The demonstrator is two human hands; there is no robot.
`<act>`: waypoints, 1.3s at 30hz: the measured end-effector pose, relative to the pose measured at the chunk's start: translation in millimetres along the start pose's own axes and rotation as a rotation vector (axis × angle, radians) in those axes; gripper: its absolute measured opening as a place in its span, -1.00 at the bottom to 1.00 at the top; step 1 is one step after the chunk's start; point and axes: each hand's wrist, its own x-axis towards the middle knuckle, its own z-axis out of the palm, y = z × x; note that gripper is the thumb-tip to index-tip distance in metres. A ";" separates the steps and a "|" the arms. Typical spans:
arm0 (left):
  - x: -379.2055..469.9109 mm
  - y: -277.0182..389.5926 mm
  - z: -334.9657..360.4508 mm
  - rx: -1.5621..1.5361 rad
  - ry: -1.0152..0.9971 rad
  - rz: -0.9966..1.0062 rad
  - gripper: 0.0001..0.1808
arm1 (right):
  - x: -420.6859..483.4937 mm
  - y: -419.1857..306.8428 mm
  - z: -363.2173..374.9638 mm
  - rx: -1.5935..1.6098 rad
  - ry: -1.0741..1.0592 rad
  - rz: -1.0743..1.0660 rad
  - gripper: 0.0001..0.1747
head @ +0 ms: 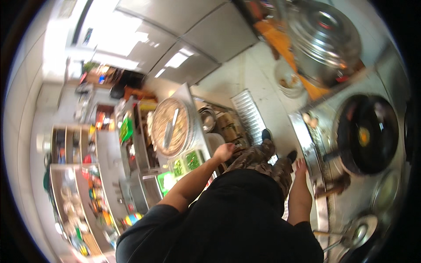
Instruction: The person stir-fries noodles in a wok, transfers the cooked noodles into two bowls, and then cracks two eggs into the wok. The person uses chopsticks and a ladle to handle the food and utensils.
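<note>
My left hand (225, 152) hangs beside the prep counter, its fingers loosely curled; blur hides whether they meet. My right hand (300, 167) is low by the front edge of the stove (304, 131), fingers spread and nothing in them. To its right a black wok (378, 157) sits on the stove, its handle (332, 155) pointing towards me. Inside the wok is a small yellow-orange spot (364, 136), perhaps an egg yolk. Two roundish, egg-like things (310, 120) lie on the stove's near left corner. On the counter, metal tongs (170, 130) rest across a large round pan of pale food (158, 115).
Tubs of chopped greens (192, 160) stand by the pan. A large lidded steel pot (324, 42) is beyond the stove, with a white bucket (289, 80) on the floor. Ladles (360, 231) lie at lower right. A metal floor grate (248, 110) lies ahead of my feet.
</note>
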 end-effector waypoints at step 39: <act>52.5 -3.4 -64.9 -0.346 0.195 -0.109 -0.53 | -114.0 -59.4 171.8 -1.743 -0.209 -0.021 -0.59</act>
